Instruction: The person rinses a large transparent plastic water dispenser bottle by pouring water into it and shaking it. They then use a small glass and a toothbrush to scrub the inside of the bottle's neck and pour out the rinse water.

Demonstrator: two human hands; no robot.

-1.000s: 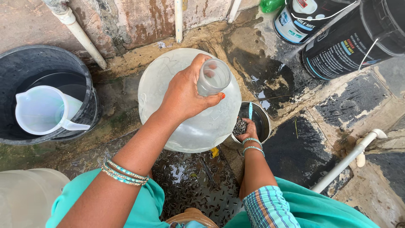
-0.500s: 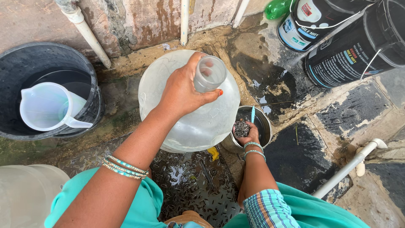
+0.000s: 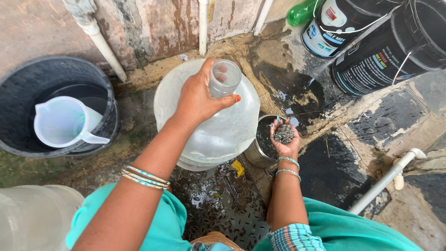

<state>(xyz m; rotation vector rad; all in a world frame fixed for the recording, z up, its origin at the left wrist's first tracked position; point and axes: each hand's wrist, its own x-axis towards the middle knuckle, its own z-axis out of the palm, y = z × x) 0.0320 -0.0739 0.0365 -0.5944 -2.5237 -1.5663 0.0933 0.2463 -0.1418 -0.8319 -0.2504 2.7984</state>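
A: What is lying closest to the person?

B: The person's teal clothing is filling the bottom edge, and a second clear jug is poking in at the lower left corner. Just past the knees, the wet patterned ground is showing a small yellow scrap.

A: And the right hand?

B: The right hand is cupping a wiry metal scrubber, fingers curled closed around it. It is hovering over the steel pot, likely so drips are falling into the pot rather than on the ground.

A: What is the left hand doing?

B: The left hand is clamping onto the neck of the big clear water jug, thumb on one side and fingers on the other. The jug is standing on the ground just beside the pot, seemingly touching it, and the grip at the neck appears to be steadying it, since the round body looks prone to rolling.

A: Anything off to the side?

B: A white plastic pitcher is sitting inside a black tub at the left, well apart from the jug.

A: And farthest off?

B: White pipes are running up the stained wall. Two black buckets are leaning at the top right, with a green bottle beside them. Another white pipe is crossing the ground at the right.
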